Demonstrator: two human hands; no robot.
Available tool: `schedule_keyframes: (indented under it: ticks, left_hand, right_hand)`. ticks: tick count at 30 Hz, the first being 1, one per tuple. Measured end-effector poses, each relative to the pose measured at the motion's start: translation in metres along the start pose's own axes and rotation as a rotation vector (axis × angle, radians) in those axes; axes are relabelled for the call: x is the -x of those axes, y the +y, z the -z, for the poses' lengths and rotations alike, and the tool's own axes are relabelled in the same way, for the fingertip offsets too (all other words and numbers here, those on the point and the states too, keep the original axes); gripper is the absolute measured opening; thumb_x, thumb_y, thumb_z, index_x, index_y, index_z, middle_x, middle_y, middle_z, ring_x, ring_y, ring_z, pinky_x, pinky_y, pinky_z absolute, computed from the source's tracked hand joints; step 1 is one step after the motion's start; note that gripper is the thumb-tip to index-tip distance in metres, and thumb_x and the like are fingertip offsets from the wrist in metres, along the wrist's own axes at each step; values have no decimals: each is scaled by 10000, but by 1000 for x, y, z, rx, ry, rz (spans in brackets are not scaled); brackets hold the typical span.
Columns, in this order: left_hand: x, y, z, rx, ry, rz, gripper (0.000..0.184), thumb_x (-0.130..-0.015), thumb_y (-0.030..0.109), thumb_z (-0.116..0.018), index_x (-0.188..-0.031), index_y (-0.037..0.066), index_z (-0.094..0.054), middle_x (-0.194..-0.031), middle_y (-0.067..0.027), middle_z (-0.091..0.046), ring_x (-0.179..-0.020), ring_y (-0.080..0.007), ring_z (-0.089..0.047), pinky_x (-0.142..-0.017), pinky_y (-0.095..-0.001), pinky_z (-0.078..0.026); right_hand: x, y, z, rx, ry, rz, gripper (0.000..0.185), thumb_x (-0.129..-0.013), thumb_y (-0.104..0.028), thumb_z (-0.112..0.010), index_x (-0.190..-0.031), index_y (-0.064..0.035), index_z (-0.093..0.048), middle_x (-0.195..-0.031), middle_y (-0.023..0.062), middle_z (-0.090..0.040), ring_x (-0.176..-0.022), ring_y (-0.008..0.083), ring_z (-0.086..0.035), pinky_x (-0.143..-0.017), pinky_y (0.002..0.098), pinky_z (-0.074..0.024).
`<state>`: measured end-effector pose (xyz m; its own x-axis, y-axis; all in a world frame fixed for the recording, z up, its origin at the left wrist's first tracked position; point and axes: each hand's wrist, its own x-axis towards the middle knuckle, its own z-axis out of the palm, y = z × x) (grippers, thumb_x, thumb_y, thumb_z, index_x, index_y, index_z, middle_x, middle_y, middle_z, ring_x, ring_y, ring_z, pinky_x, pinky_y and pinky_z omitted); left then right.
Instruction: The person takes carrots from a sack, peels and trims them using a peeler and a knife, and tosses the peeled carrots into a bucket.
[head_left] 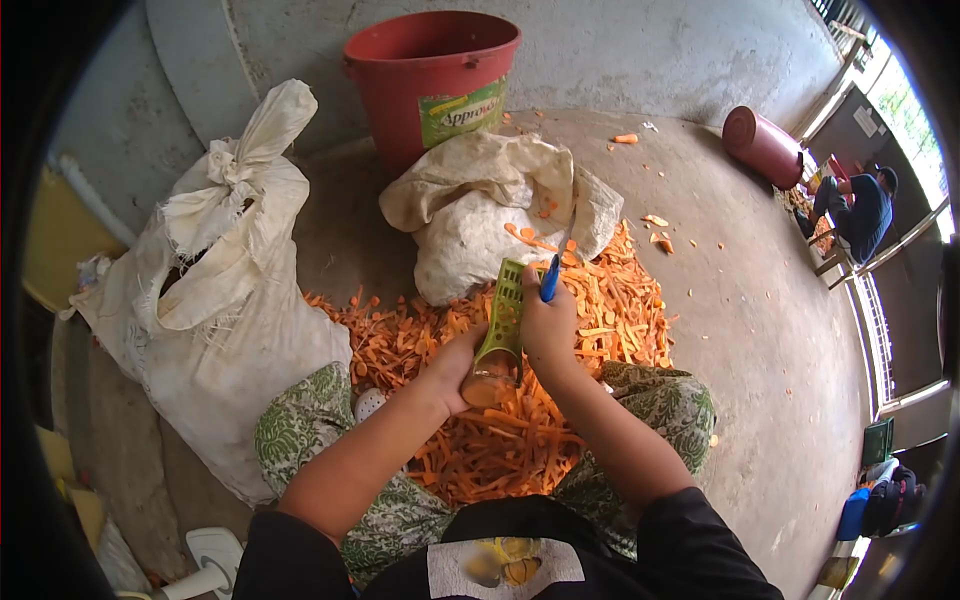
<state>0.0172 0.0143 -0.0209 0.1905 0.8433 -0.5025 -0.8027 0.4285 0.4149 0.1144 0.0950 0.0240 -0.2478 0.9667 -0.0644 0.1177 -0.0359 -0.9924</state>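
Observation:
My left hand (pixel 455 372) is closed around a thick orange carrot (pixel 490 390), low over the peelings. My right hand (pixel 548 325) grips a green plastic peeler (pixel 508 300) with a slotted handle, whose lower end lies against the carrot. The same fist also holds a knife by its blue handle (pixel 550 280), blade pointing up and away. Under both hands and between my knees spreads a heap of orange peelings (pixel 500 455). My fingers partly cover the carrot and the tools.
An open-mouthed white sack (pixel 470 240) slumps just beyond the peelings. To the left leans a big tied white sack (pixel 230 350). A red bucket (pixel 430 85) stands by the wall. Far right, a person (pixel 865 215) sits near a tipped red barrel (pixel 765 148).

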Motion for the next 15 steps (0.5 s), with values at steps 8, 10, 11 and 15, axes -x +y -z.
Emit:
schedule_keyframes:
  ticks: [8,10,11,15]
  left_hand:
    - [0,-2,-7,85,-4,36,277,-915,243,-345,-981,46,-529,-832,-85,-609,-695,-188,-618,-587,-350,-538]
    - [6,0,-14,93,-2,38,274,-911,235,-348,-972,42,-532,-826,-87,-610,-692,-192,-618,-586,-356,-538]
    - [7,0,-16,101,-1,40,271,-908,228,-350,-964,38,-534,-820,-90,-611,-689,-196,-618,-585,-361,-538]
    - [3,-3,-11,115,12,46,270,-904,219,-348,-956,35,-539,-806,-94,-610,-682,-206,-617,-581,-367,-536]
  right_hand:
    - [-3,13,0,68,5,42,289,-891,-237,-503,-674,-50,-464,-536,-43,-398,-483,50,-361,-437,239,-305]
    - [0,11,-1,60,12,71,291,-892,-243,-501,-677,-50,-461,-537,-44,-393,-487,50,-354,-438,240,-303]
    - [1,10,-1,52,20,101,294,-893,-249,-499,-680,-50,-458,-539,-45,-388,-491,50,-348,-440,241,-301]
    - [4,8,-2,85,54,141,304,-895,-265,-495,-688,-45,-453,-539,-38,-388,-496,52,-341,-442,244,-297]
